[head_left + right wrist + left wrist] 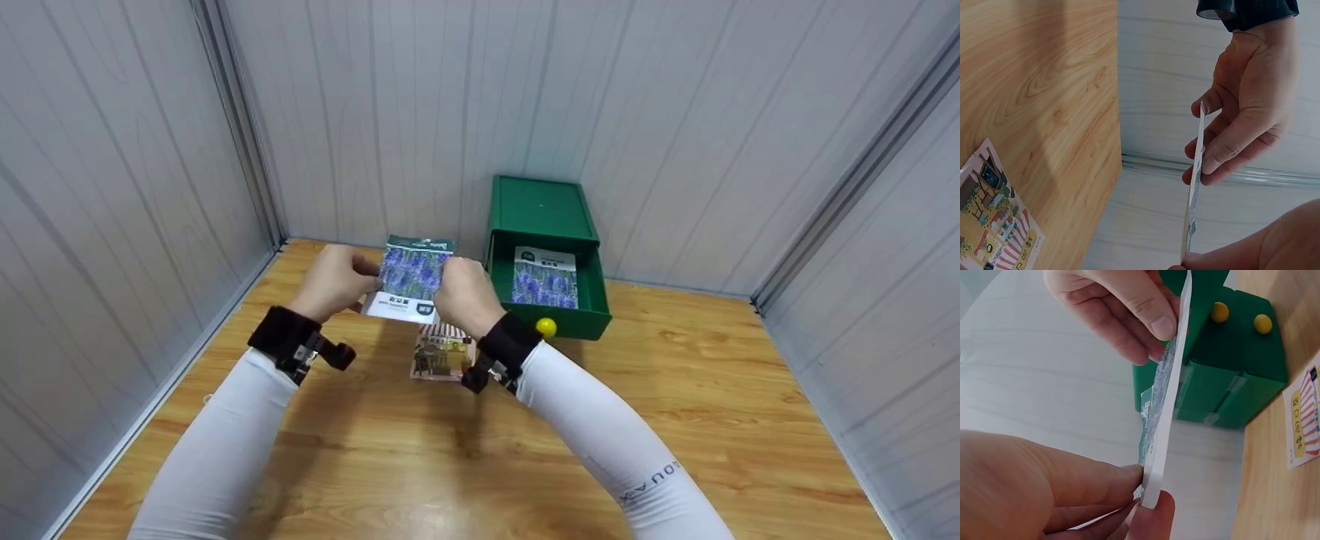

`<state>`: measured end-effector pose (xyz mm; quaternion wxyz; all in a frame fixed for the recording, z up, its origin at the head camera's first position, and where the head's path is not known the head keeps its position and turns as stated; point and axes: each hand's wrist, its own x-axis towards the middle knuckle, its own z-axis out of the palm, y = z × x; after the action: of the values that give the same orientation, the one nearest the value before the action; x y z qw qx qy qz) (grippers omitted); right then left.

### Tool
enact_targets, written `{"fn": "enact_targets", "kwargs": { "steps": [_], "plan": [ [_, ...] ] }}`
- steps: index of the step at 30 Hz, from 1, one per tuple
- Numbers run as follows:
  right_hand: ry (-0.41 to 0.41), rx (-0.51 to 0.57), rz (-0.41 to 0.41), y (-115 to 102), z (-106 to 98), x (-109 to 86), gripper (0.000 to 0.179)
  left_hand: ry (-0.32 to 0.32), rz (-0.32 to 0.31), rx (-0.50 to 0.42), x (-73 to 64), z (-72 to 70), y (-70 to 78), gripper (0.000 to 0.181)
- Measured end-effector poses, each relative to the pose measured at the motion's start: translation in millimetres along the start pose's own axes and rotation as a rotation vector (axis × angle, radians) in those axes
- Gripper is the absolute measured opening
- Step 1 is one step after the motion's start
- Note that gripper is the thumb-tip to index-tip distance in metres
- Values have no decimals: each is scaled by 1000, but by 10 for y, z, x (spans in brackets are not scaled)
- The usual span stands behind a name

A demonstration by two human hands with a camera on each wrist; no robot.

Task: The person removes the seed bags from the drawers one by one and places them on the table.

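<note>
Between both hands, a flat packet (409, 276) with a lavender print, a green strip along its far end and a white near end is held up above the table. My left hand (337, 281) pinches its left edge between thumb and fingers, and my right hand (465, 295) pinches the right edge. The left wrist view shows the packet (1167, 410) edge-on, as does the right wrist view. A similar lavender packet (546, 286) lies inside the pulled-out drawer (555, 322) of a green box (544, 206).
Below the held packet, a picture card (442, 360) with a striped awning lies on the wooden table (390, 465), partly hidden by the hands. A yellow knob (546, 327) sticks out from the drawer's front. Pale panelled walls (420, 112) enclose the table at the back and sides.
</note>
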<state>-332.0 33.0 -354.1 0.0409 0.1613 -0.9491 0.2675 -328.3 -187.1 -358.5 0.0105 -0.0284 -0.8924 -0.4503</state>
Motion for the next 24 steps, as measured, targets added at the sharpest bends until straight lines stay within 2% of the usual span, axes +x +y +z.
{"fn": "enact_targets", "kwargs": {
  "steps": [3, 7, 14, 18, 24],
  "plan": [
    [-6, -14, -11, -23, 39, 13, 38, 3, 1, 15, -4, -19, -38, 31],
    [1, -16, -8, -22, 148, 31, 39, 7, 15, 49, -9, -23, -118, 31],
    [-37, 78, 12, 92, 408, 37, 18, -4, 18, 117, 2, 34, -315, 30],
    [-74, 189, 38, 197, 534, 25, 47, 2, 25, 158, 16, 94, -469, 31],
    [-115, 304, 82, 338, 711, 19, 52, 19, 23, 182, 26, 205, -703, 30]
  ]
}}
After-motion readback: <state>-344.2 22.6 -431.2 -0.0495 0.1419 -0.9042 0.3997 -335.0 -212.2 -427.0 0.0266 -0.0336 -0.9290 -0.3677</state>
